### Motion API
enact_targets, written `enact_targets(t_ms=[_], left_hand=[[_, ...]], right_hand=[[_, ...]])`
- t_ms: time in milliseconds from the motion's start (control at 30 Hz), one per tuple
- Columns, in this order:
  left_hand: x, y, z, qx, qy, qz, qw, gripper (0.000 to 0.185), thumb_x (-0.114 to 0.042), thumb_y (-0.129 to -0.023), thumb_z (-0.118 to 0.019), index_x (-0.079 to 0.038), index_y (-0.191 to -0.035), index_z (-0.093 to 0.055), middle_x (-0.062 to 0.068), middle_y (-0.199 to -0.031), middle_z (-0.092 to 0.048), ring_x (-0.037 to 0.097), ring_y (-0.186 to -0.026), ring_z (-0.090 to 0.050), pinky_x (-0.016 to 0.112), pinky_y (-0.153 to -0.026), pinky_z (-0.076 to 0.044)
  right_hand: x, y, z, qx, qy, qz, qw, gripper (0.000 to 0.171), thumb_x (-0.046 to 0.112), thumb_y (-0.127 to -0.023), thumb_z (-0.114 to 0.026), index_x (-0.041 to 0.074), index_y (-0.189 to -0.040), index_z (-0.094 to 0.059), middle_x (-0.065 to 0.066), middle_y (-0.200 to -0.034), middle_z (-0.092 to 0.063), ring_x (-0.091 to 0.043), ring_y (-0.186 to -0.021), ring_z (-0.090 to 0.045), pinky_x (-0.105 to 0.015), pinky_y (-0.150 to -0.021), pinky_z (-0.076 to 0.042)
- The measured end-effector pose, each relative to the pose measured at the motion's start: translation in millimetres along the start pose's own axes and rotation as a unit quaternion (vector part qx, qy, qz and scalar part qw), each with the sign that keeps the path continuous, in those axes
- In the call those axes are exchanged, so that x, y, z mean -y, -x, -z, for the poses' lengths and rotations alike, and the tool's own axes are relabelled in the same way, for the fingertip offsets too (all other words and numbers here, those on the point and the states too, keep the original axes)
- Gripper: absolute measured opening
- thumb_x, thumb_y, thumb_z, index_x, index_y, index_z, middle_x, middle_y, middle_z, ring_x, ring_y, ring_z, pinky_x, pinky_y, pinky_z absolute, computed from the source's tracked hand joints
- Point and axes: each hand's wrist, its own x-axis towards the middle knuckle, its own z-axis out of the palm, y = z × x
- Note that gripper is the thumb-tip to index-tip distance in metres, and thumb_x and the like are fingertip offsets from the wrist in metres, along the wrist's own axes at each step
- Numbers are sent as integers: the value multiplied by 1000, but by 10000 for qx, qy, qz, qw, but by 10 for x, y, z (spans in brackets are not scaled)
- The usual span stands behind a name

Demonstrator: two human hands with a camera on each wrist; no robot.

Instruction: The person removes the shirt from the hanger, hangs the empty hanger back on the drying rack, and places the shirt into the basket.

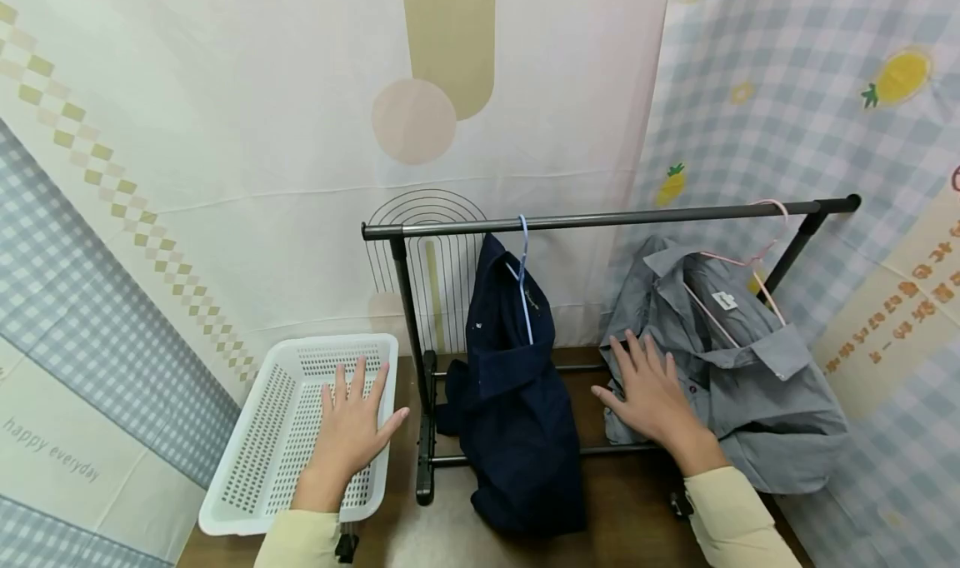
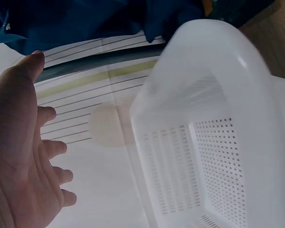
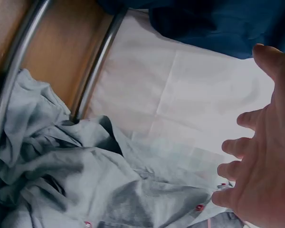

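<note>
My left hand hovers over the white plastic basket, fingers spread and holding nothing; in the left wrist view the basket's rim stands beside the hand. My right hand, also spread and empty, is in front of the grey shirt; whether it touches the cloth I cannot tell. That shirt hangs on a pink hanger at the rack's right end. Between my hands a dark navy garment hangs from a light blue hanger.
A black clothes rack stands on the brown wooden surface, its lower bars behind the garments. Patterned cloth covers the back, and checked cloth with pineapples hangs at the right.
</note>
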Motion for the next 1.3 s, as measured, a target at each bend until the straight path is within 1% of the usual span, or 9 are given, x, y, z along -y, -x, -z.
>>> enact_targets(t_ms=[233,367,467,567,700,900,1067,1167,1300], left_hand=[[-41,-28,85,56,6,-69,10000,83,-60,-99,-57,-17,-164,-30,25,-169,-19,58,-153,-15,78,-117,-18],[-89,-27,157,104,69,-74,9999,82,-60,-99,-57,-17,-165,-30,25,-169,-20,57,-153,-15,78,-117,-17],[-138,-25,229,123,85,-103,9998,83,-60,-100,-56,-18,-165,-28,26,-169,-21,57,-153,-16,78,-117,-18],[-194,-28,305,75,52,-159,9998,82,-60,-100,-56,-19,-165,-27,25,-168,-25,56,-153,-19,76,-117,-21],[-260,-43,385,26,-8,-262,9997,82,-60,-100,-55,-17,-165,-29,26,-166,-30,54,-151,-26,74,-117,-25],[-343,-90,464,25,33,-484,9988,78,-59,-102,-53,-14,-163,-34,25,-164,-34,50,-149,-35,70,-118,-29],[-413,-141,529,-171,185,-832,9962,76,-56,-103,-54,-11,-161,-36,25,-163,-36,48,-148,-37,64,-120,-30],[-456,-166,562,-371,235,-1033,9937,73,-53,-103,-56,-10,-160,-39,25,-161,-39,47,-147,-40,61,-121,-32],[-519,-191,604,-610,329,-1261,9896,71,-50,-102,-60,-8,-157,-44,24,-158,-44,46,-145,-44,59,-119,-35]], right_hand=[[84,37,159,47,-178,34,9998,93,64,-100,-54,8,-166,-20,-27,-170,-13,-55,-155,-9,-77,-117,-10],[128,45,227,46,-302,50,9995,95,69,-100,-47,7,-166,-20,-28,-169,-16,-56,-152,-20,-74,-117,-22],[173,49,281,137,-647,8,9978,96,72,-100,-43,7,-166,-18,-27,-169,-17,-55,-149,-27,-73,-114,-30],[224,49,342,276,-1184,-45,9926,94,72,-101,-41,11,-167,-15,-23,-171,-16,-52,-149,-30,-73,-112,-33],[297,57,429,359,-1829,56,9825,84,63,-105,-41,12,-167,-15,-23,-170,-20,-52,-149,-31,-72,-113,-32],[428,58,533,513,-2422,272,9685,75,52,-109,-43,10,-166,-20,-27,-166,-29,-52,-143,-41,-70,-109,-38],[541,31,581,870,-3009,588,9479,74,46,-110,-44,7,-166,-17,-24,-168,-25,-51,-147,-37,-68,-111,-38],[618,22,595,1077,-3482,832,9275,71,40,-110,-46,5,-165,-17,-26,-168,-23,-51,-146,-38,-66,-111,-40],[718,11,575,1450,-4124,903,8948,69,35,-111,-45,5,-166,-14,-26,-169,-19,-51,-148,-36,-64,-114,-39]])
